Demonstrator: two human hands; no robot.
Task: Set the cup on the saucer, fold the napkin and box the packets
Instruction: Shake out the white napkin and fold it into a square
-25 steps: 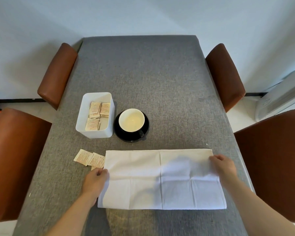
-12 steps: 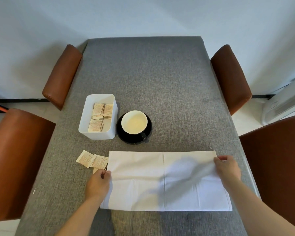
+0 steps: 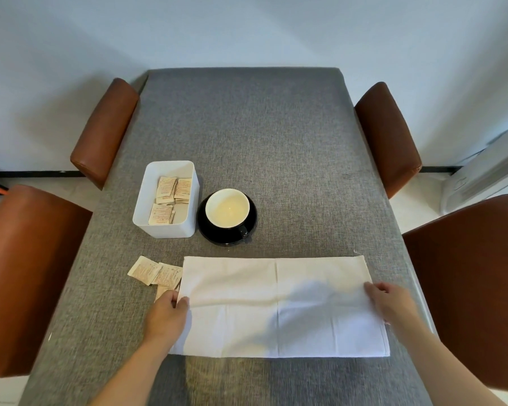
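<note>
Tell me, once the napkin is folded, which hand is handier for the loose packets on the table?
Probably the left hand: it pinches the napkin edge right beside the loose packets, and the box sits on that side. The right hand holds the opposite edge.

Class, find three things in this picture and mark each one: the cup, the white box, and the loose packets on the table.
cup [image 3: 228,207], head view, on its pale inside bottom.
white box [image 3: 163,229], head view, on its near outer wall.
loose packets [image 3: 145,269], head view, on the leftmost packet's face.
</note>
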